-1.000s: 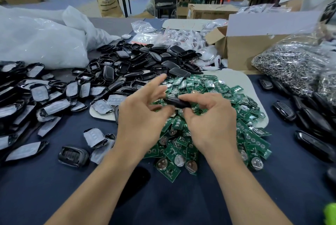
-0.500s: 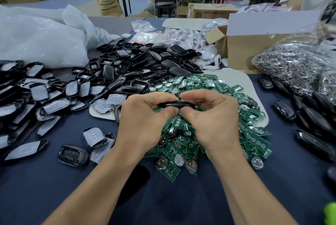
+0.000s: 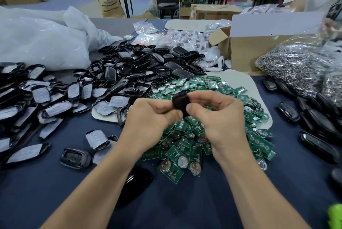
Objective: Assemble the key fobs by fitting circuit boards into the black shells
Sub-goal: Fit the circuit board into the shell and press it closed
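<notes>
Even, bright light; edges bowed, perhaps softened.

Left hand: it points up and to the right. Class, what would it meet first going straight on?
The black shell that the left hand already pinches with the right hand, which sits just beyond, though depth is unclear.

Both hands point(image 3: 185, 117) together, fingers pinched

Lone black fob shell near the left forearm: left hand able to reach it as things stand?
Probably not right away: the left hand and right hand both grip a black shell. Otherwise the lone shell lies uncovered on the cloth.
</notes>
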{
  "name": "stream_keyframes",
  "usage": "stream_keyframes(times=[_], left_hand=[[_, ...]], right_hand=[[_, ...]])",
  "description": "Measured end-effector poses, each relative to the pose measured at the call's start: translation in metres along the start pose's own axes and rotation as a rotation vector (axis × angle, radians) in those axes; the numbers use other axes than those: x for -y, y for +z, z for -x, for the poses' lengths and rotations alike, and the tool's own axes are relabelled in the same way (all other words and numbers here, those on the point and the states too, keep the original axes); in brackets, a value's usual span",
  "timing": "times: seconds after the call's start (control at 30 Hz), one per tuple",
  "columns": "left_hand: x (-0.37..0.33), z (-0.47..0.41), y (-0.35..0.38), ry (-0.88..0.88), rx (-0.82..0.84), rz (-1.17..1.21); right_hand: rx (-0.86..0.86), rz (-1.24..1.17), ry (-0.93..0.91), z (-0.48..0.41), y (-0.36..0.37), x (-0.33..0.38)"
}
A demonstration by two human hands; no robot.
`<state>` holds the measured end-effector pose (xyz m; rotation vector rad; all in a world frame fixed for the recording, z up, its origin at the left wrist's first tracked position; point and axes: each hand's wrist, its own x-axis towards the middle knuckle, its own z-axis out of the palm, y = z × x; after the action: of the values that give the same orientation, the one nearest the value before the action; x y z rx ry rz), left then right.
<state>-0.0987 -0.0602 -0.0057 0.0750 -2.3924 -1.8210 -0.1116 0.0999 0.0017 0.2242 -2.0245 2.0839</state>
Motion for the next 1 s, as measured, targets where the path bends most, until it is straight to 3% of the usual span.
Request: stream_keyframes(times=[0.07,0.37,0.47,0.53,0.6,0.63,0.67,0.77,0.87,1.0], left_hand=[[0.001,0.002,0.004,0.022,-0.038,-0.116],[0.0,0.003,0.004,0.132,-0.114,-0.065],[0.004,0.002,0.004,0.111,-0.159,-0.178],[0.005,0.001,0.003,0.079,-0.195,-0.29],[0.004,-0.001,-0.001,0.063,-0.252,-0.314],[0.004,-0.002,-0.003,0.062,-0.284,-0.317],[0.004,-0.003,-0.004,0.062,-0.311,-0.334],[0.007,-0.008,-0.01,0.049,-0.353,-0.414],[0.013,-0.012,-0.017,0.014,-0.316,-0.467],[0.014,-0.015,-0.018,-0.018,-0.286,-0.57]], right_hand=[[0.014,-0.002,-0.026,0.0,0.001,0.001],[0.033,0.165,-0.063,0.0,-0.001,-0.008],[0.057,0.294,-0.032,-0.003,-0.009,-0.001],[-0.107,0.118,-0.01,-0.01,-0.027,0.006],[-0.355,-0.35,0.054,-0.017,-0.05,0.015],[-0.434,-0.457,0.071,-0.019,-0.058,0.017],[-0.478,-0.404,0.11,-0.02,-0.06,0.017],[-0.489,0.168,0.157,-0.012,-0.043,0.007],[-0.276,0.604,-0.026,-0.001,-0.016,0.007],[0.052,1.154,-0.035,0.009,0.008,0.008]])
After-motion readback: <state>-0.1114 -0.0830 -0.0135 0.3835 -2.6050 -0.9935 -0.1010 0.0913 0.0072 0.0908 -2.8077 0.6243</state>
